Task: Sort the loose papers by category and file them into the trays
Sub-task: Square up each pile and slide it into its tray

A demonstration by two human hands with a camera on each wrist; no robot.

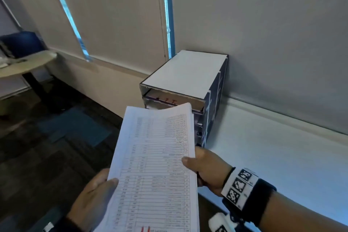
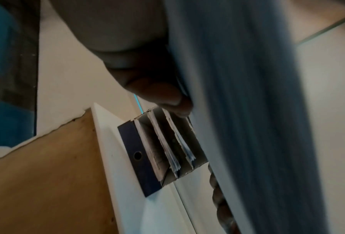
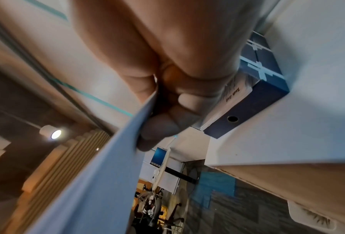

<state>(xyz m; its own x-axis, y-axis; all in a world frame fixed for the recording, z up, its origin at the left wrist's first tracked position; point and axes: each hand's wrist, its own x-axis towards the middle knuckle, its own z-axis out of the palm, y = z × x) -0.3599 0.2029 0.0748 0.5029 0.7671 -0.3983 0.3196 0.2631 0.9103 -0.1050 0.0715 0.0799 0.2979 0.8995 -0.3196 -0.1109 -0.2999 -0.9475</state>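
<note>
White desk (image 1: 273, 156), trays (image 1: 180, 81) ahead; paper stack (image 1: 156, 165) pinched btwn both hands' fingers (image 1: 188, 162).

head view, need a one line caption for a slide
Both hands, left hand and right hand, hold a stack of papers in front of the tray unit on the white desk.

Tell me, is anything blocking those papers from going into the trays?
Nothing visible does. Both hands, left and right, hold the papers right before the trays' open front; some slots already contain sheets.
</note>
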